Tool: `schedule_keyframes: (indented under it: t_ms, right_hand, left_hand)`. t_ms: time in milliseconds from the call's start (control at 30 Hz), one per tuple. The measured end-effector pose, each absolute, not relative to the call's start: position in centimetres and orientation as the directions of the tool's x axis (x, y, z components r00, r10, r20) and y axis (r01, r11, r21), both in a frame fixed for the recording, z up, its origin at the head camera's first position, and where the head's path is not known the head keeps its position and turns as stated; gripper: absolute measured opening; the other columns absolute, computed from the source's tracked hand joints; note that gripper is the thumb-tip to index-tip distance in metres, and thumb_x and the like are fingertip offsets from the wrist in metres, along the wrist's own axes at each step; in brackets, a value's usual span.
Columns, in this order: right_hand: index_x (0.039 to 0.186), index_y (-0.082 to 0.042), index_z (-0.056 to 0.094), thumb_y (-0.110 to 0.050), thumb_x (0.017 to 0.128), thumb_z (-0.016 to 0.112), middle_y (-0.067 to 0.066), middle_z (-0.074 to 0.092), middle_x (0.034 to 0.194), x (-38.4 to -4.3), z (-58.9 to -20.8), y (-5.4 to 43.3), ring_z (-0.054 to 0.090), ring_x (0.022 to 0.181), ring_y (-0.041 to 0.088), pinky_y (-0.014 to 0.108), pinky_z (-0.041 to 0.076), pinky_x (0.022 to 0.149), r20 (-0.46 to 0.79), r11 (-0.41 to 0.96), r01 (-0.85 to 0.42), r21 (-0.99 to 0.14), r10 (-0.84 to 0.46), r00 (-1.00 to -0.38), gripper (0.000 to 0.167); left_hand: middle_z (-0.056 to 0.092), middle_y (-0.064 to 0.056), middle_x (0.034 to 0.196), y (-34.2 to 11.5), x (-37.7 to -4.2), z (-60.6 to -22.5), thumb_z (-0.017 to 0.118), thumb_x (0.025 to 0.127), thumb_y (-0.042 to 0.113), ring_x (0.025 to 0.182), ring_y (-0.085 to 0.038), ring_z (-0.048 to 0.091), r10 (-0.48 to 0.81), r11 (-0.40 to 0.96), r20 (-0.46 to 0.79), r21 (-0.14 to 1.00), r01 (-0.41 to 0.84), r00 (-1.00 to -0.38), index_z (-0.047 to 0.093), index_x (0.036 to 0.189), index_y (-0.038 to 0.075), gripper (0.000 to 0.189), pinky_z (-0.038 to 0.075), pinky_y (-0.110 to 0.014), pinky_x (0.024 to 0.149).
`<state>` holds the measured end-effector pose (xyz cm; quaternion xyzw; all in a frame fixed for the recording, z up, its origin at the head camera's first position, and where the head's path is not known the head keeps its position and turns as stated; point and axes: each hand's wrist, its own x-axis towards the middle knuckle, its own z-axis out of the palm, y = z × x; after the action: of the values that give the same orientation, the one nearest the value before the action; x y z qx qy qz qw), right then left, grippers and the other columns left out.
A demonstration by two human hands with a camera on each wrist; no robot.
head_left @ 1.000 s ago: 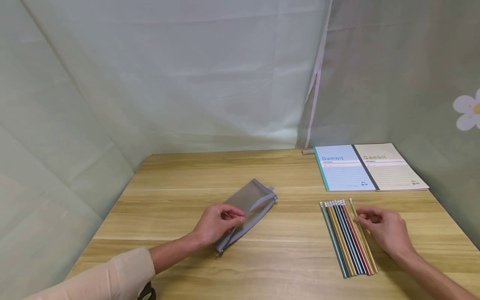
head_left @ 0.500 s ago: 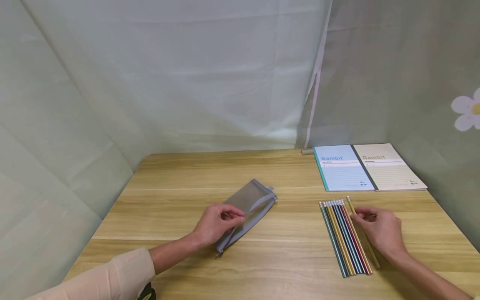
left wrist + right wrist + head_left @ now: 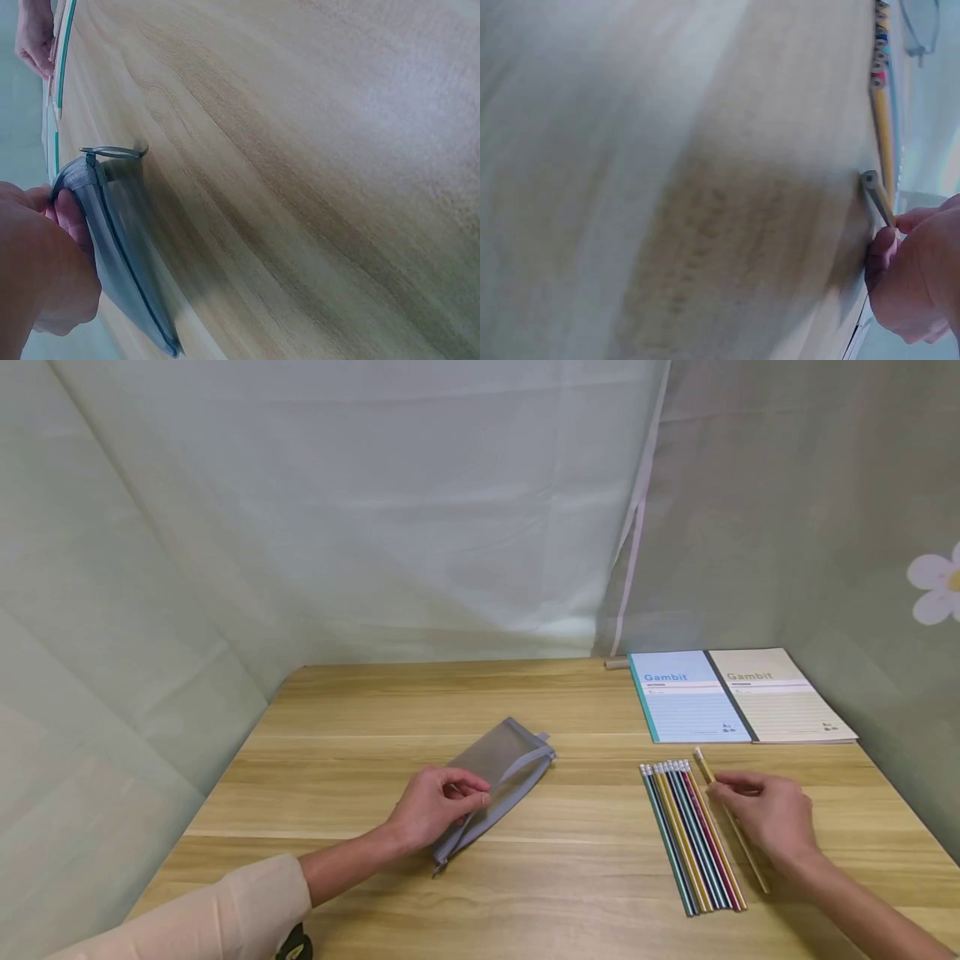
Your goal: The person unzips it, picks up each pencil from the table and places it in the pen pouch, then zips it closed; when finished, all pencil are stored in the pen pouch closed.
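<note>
My left hand (image 3: 435, 806) holds the opening of a grey, see-through zipped pencil case (image 3: 495, 753), which lies slantwise on the table. In the left wrist view the fingers grip the edge of the case (image 3: 124, 262), and a cord loop (image 3: 112, 151) stands out at its end. A gold pencil (image 3: 750, 857) is pinched between thumb and fingers of my right hand (image 3: 776, 818), its eraser end pointing away. Just left of it lies a row of several pencils (image 3: 692, 839) in green, gold, dark and red, erasers at the far side.
A blue notebook (image 3: 690, 712) and a beige notebook (image 3: 783, 708) lie side by side at the back right of the wooden table (image 3: 360, 718). A short tube-like piece (image 3: 617, 664) lies by the blue one. Pale curtains (image 3: 420, 527) hang around the table.
My right hand has pinched the gold pencil and drawn it off to the right of the row, tilting it a little more. The left hand and the pencil case have stayed put.
</note>
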<state>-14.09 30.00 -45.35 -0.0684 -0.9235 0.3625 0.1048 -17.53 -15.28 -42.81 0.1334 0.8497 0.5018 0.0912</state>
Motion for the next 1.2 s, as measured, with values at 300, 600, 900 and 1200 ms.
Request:
schedule_keyframes:
  t_ms: [300,600,900,1200]
  right_hand:
    - [0.138,0.012,0.062,-0.029,0.109,0.064,0.007,0.073,0.091,-14.3,-43.4,30.7,0.062,0.070,0.013,0.027,0.055,0.055,-0.118,0.528,0.221,-0.820,0.221,-0.968,0.050]
    - [0.144,0.010,0.057,-0.035,0.108,0.065,0.010,0.075,0.115,-15.1,-41.6,30.2,0.069,0.080,0.008,0.025,0.064,0.070,-0.123,0.435,0.212,-0.875,0.222,-0.967,0.059]
    - [0.148,0.013,0.051,-0.028,0.108,0.066,-0.003,0.074,0.109,-15.6,-40.9,28.2,0.071,0.084,0.009,0.026,0.065,0.078,-0.209,0.285,0.236,-0.929,0.119,-0.971,0.058]
    - [0.143,0.013,0.055,-0.020,0.108,0.066,0.001,0.074,0.098,-15.9,-40.8,24.4,0.069,0.078,0.012,0.028,0.065,0.072,-0.264,0.211,0.268,-0.940,0.046,-0.963,0.049]
  left_hand:
    - [0.077,-0.001,0.090,-15.2,-17.5,-42.8,0.083,0.094,0.014,0.068,-0.015,0.065,0.310,0.450,-0.041,0.887,0.108,-0.950,0.081,0.105,0.007,0.013,0.063,-0.030,0.060]
    - [0.076,-0.001,0.089,-14.9,-17.5,-42.7,0.083,0.095,0.013,0.069,-0.016,0.067,0.300,0.452,-0.034,0.885,0.110,-0.953,0.081,0.104,0.006,0.012,0.064,-0.033,0.061]
    - [0.075,-0.001,0.088,-14.4,-17.5,-42.5,0.081,0.095,0.011,0.069,-0.016,0.069,0.286,0.451,-0.042,0.887,0.096,-0.957,0.079,0.103,0.006,0.010,0.065,-0.034,0.064]
    - [0.076,-0.004,0.089,-13.7,-17.5,-42.3,0.080,0.096,0.010,0.070,-0.016,0.070,0.300,0.423,-0.038,0.901,0.097,-0.953,0.077,0.104,0.002,0.012,0.064,-0.029,0.063]
